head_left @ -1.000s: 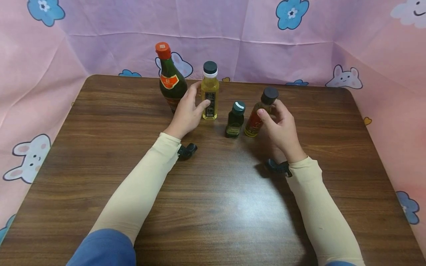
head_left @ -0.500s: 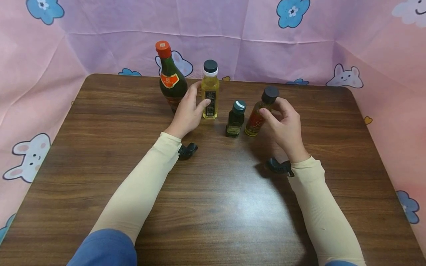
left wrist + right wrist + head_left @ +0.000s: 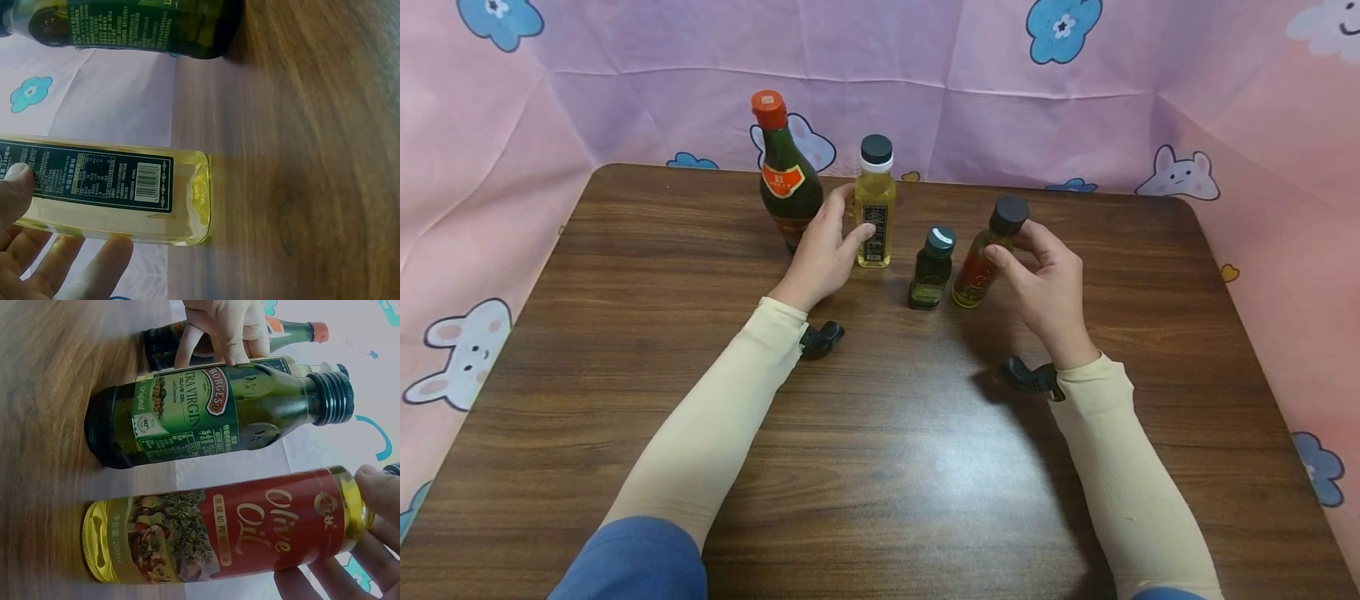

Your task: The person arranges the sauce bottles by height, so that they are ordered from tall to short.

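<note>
My left hand holds a clear oil bottle of yellow oil with a dark cap. In the left wrist view, its thumb lies on the black label and its fingers pass beneath the bottle. Farther right, my right hand grips the upper part of a red-labelled olive oil bottle with a black cap. The right wrist view shows "Olive Oil" on that bottle, thumb near the neck. Between the two held bottles stands a small dark green olive oil bottle, which neither hand touches. Both held bottles stand upright.
A tall green bottle with a red cap stands just behind and left of my left hand. All the bottles are toward the back of a brown wooden table. A pink and purple patterned cloth surrounds the back and sides.
My right hand has moved slightly to the right while its thumb stays at the red-labelled bottle. My left hand and the bottles have hardly moved.
</note>
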Demonstrator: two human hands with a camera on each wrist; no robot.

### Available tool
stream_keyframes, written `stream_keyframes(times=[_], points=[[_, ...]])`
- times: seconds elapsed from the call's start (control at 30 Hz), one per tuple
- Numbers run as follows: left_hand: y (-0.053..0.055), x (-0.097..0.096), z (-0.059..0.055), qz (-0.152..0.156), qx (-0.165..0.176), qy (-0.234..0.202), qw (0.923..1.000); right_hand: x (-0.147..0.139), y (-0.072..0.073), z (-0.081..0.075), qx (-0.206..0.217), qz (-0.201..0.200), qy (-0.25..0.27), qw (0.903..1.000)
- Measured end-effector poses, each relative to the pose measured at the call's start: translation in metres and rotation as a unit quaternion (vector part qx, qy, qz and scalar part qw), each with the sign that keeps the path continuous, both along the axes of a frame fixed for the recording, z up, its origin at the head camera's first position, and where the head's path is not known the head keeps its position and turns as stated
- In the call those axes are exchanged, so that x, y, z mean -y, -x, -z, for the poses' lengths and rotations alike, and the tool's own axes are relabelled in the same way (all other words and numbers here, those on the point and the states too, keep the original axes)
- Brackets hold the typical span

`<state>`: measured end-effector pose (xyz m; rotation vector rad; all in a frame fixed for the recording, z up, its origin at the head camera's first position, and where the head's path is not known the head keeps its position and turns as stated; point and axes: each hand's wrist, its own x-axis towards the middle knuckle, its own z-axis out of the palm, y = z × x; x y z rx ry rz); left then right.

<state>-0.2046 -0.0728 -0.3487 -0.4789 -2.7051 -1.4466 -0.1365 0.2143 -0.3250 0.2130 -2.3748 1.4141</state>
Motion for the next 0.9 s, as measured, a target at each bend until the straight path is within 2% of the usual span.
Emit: stream_keyframes(times=[0.3,0.6,0.9], points=[[-0.001,-0.001,-0.001,-0.003,0.002,-0.002,1.0000,0.001,0.000,-0.002,-0.029,-0.001,-0.004,0.9996],[0.000,-0.003,0.002,0.002,-0.004,0.004,1.0000,-0.004,0.002,-0.004,-0.036,0.019,0.015,0.9990],[0.000,0.000,0.003,-0.007,-0.006,0.007,0.9999,0.003,0.021,-0.012,-0.042,0.010,0.027,0.9987]])
